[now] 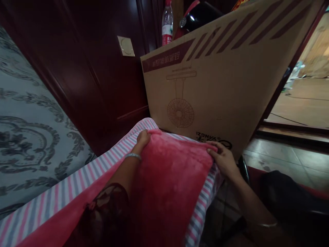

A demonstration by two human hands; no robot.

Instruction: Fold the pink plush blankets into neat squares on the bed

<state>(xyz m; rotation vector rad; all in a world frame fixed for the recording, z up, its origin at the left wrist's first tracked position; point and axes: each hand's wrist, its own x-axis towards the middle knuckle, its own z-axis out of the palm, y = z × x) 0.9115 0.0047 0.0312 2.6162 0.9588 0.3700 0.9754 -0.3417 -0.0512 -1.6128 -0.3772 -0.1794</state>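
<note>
A plush pink blanket (167, 171) lies over a pink, grey and white striped sheet (51, 199) on the bed's corner. My left hand (142, 138), a silver bangle on its wrist, grips the blanket's far left corner with curled fingers. My right hand (222, 156) pinches the blanket's far right corner at the bed's edge. Both hands are closed on the fabric.
A large cardboard box (221, 72) printed with a fan drawing leans just beyond the bed. Behind it stand a water bottle (167, 24) and a dark round object. Dark wooden panelling (102, 68) and grey patterned wall lie left. A tiled floor (277, 154) and doorway are right.
</note>
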